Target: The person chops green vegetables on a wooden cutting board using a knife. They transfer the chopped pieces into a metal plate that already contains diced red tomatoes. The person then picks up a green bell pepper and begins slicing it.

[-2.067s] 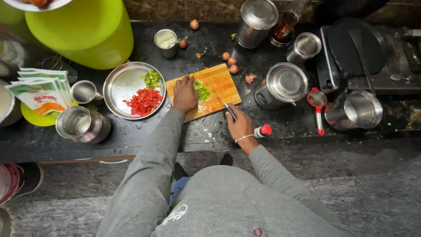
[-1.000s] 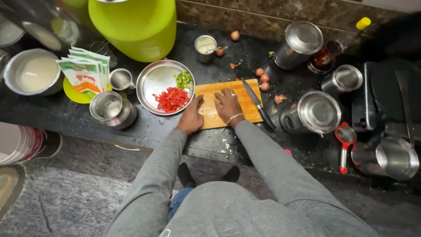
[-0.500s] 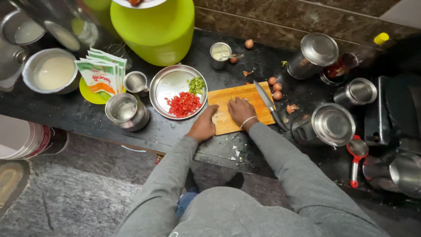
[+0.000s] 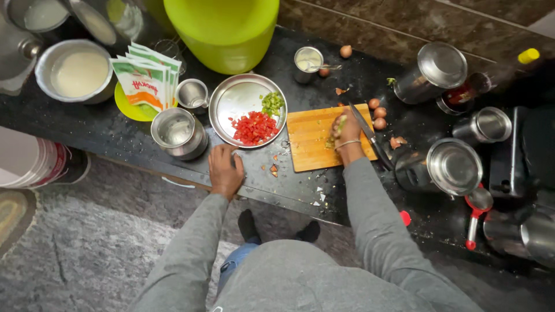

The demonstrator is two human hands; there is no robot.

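My left hand (image 4: 225,168) lies on the dark counter with its fingers curled onto the near rim of a round steel plate (image 4: 237,101). The plate carries a heap of chopped red tomato (image 4: 253,127) and a smaller heap of chopped green pieces (image 4: 272,103). My right hand (image 4: 347,132) rests on the wooden cutting board (image 4: 309,141), cupped around chopped green bits (image 4: 341,122) that show between its fingers. A knife (image 4: 370,136) lies along the board's right edge, just beside that hand.
Small onions (image 4: 377,113) sit right of the board. Steel pots (image 4: 454,166) and a canister (image 4: 433,72) crowd the right side. A steel cup (image 4: 176,133), packets (image 4: 145,81), a pot of white liquid (image 4: 78,72) and a big green tub (image 4: 225,29) stand left and behind. Peel scraps (image 4: 273,169) lie near the counter edge.
My left hand has left the board's left edge and moved left to the plate's near rim. My right hand stays on the board over the green bits. The view has shifted.
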